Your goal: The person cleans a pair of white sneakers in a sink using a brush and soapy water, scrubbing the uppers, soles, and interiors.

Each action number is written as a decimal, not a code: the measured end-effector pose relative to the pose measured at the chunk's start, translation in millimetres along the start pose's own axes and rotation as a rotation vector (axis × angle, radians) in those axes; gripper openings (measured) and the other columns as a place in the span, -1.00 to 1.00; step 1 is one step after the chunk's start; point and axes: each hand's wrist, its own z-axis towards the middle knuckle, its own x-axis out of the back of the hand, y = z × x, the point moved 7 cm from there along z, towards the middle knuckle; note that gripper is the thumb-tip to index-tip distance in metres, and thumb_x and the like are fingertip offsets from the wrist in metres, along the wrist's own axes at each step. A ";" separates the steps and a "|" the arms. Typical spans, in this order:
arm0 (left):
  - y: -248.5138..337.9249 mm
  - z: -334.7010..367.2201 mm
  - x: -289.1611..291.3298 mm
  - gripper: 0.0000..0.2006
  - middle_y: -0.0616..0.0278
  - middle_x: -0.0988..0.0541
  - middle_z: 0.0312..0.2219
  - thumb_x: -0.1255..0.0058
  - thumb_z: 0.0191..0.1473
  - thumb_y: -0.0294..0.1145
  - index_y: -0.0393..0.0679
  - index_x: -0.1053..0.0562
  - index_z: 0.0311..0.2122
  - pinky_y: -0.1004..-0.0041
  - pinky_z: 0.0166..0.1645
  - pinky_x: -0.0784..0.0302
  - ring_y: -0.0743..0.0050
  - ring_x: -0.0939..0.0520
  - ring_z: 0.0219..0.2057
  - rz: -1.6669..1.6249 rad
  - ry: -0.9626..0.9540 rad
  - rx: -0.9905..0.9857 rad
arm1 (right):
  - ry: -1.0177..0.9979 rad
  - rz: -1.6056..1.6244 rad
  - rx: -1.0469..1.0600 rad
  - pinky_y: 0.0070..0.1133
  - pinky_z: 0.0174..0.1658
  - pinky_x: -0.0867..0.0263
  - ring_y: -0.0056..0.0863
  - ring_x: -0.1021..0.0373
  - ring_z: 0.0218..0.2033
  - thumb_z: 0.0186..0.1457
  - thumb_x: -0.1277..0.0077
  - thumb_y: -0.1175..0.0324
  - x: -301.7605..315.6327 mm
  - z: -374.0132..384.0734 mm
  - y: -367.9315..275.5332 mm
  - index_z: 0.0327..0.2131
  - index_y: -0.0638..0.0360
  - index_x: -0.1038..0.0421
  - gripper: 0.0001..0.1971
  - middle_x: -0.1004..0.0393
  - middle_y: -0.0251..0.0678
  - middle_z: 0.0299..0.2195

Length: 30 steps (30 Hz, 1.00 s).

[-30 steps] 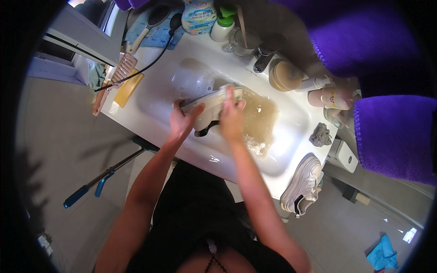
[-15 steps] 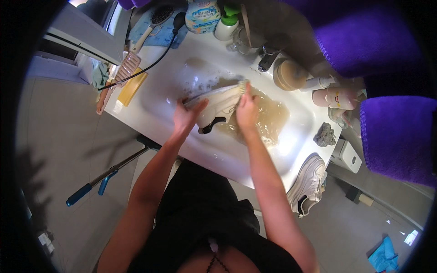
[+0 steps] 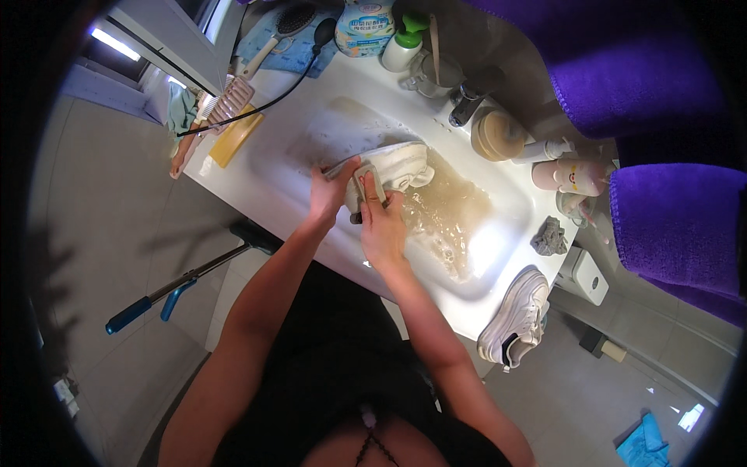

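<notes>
A wet white sneaker (image 3: 401, 159) is tilted over the basin of the white sink (image 3: 498, 257), its toe pointing right above murky brown water (image 3: 459, 194). My left hand (image 3: 331, 191) is closed around the sneaker's left end. My right hand (image 3: 381, 226) grips a small pale scrub brush (image 3: 370, 180), pressed against the sneaker near the heel opening. The brush's bristles are hidden from this side. A matching white sneaker (image 3: 517, 311) rests on the sink's right front edge, away from both hands.
On the left rim lie a yellow bar (image 3: 235, 140) and a pink brush (image 3: 233, 100). A hairbrush (image 3: 292, 23), bottles, a glass mug (image 3: 436, 74) and the faucet (image 3: 465, 105) line the back. A grey rag (image 3: 549, 237) sits at right. Purple towels (image 3: 677, 226) hang there.
My right hand has brought the brush from the sneaker's toe down and left to its heel end. The sneaker has turned a little in my left hand.
</notes>
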 end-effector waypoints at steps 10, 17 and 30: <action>12.1 -16.2 -6.7 -0.32 0.06 -0.44 -0.35 -0.25 -0.30 0.00 -0.37 -0.26 -0.22 0.44 -0.41 -0.47 0.47 -0.50 -0.38 -0.071 -0.082 0.077 | 0.065 -0.191 -0.582 -0.35 -0.16 -0.26 -0.01 -0.31 -0.23 0.08 0.20 0.31 11.6 45.9 196.4 0.12 -0.16 -0.11 -0.52 -0.20 0.21 -0.15; 23.0 -27.6 -11.9 -0.43 0.12 -0.49 -0.40 -0.23 -0.30 -0.06 -0.33 -0.39 -0.26 0.42 -0.45 -0.49 0.41 -0.54 -0.44 -0.062 -0.143 0.185 | 0.155 0.453 -0.351 -0.57 -0.15 -0.23 -0.33 -0.33 -0.27 0.10 0.15 0.34 -12.0 2.9 171.1 0.12 -0.05 -0.13 -0.53 -0.27 -0.10 -0.18; 11.4 -12.9 -8.1 -0.54 0.17 -0.50 -0.50 -0.17 -0.25 -0.08 -0.33 -0.43 -0.37 0.48 -0.57 -0.46 0.50 -0.53 -0.54 -0.056 -0.076 0.113 | 0.041 -0.117 -0.211 -0.32 -0.22 -0.27 -0.10 -0.33 -0.37 0.10 0.20 0.36 12.6 67.9 124.8 0.09 -0.23 -0.16 -0.56 -0.24 0.06 -0.28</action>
